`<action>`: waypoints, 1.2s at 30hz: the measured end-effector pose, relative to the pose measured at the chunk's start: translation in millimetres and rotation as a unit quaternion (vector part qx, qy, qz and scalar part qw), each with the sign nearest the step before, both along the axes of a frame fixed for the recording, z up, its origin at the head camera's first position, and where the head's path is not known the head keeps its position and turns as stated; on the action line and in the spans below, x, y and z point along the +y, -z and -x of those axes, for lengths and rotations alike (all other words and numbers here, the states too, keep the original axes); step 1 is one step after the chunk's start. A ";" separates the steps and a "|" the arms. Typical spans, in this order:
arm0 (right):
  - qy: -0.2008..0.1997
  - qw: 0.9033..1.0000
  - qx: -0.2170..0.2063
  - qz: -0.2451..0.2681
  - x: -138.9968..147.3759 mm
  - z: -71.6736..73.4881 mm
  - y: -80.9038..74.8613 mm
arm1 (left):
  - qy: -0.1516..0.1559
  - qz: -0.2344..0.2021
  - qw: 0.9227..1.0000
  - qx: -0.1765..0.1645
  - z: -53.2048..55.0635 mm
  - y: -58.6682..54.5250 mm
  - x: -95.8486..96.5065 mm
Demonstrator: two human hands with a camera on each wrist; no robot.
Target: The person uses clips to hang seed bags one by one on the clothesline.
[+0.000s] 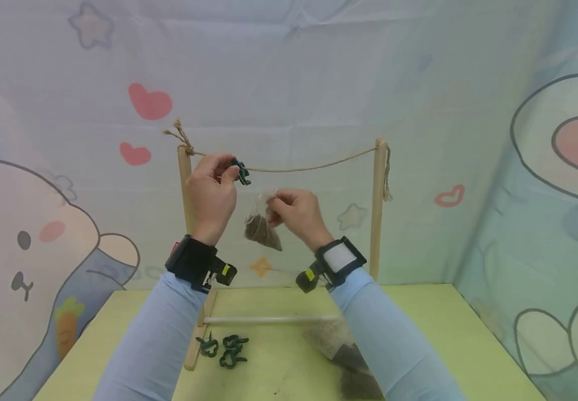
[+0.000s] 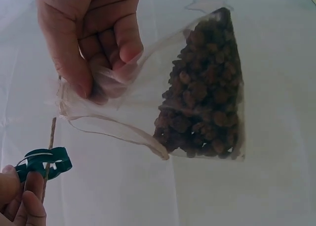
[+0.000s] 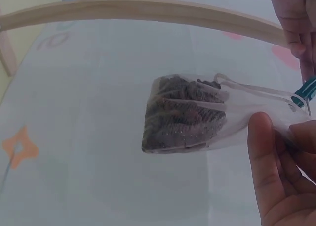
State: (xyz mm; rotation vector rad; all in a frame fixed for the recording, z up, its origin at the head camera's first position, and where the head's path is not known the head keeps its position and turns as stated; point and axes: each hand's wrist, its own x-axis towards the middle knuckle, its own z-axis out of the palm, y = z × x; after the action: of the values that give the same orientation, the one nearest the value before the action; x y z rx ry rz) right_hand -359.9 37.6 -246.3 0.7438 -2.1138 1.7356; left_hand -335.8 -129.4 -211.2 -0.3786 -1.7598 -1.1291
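Observation:
My left hand (image 1: pixel 213 195) pinches a dark green plastic clip (image 1: pixel 242 172) at the left part of a sagging twine rope (image 1: pixel 309 169). The left wrist view has the rope crossing the green clip (image 2: pixel 59 160); whether the clip grips it I cannot tell. Just below the rope, my right hand (image 1: pixel 300 214) pinches the gathered top of a sheer drawstring bag (image 1: pixel 262 231). Dark brown lumpy pieces fill the bag's lower end, seen closely in the left wrist view. A loop of its drawstring (image 2: pixel 118 129) hangs loose. Bag and clip are close but appear apart.
Two wooden posts (image 1: pixel 377 211) hold the rope, with a pale crossbar (image 1: pixel 273 319) low between them. Several green clips (image 1: pixel 231 351) lie on the yellow-green table (image 1: pixel 419 328) at left. More filled mesh bags (image 1: pixel 351 359) lie partly behind my right forearm. A cartoon-printed cloth hangs behind.

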 end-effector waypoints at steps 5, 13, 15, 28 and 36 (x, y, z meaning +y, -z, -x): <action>0.032 0.999 0.024 -0.001 -5.7 3.5 -14.6 | 0.002 -0.015 0.999 -0.042 -6.0 -4.7 -2.2; 0.046 0.999 0.029 0.004 -13.0 3.1 -23.5 | 0.028 -0.036 0.996 -0.081 -8.8 -5.4 -1.6; 0.037 0.999 0.024 0.007 -14.1 3.2 -23.2 | 0.031 -0.032 0.995 -0.084 -8.8 -4.7 -1.1; 0.014 0.999 0.018 -0.034 -13.7 3.0 -21.4 | 0.035 0.075 0.987 -0.138 -14.4 -3.7 -3.3; 0.016 0.988 0.021 -0.152 -4.5 2.5 -19.4 | 0.057 0.121 0.983 -0.129 -20.6 2.4 -13.2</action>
State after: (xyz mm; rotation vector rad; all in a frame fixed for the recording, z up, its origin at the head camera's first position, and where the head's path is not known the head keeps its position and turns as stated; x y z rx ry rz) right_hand -362.4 33.1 -226.9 0.8128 -2.3766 1.3818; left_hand -315.2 -142.7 -213.6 -0.5034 -2.1371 -1.0841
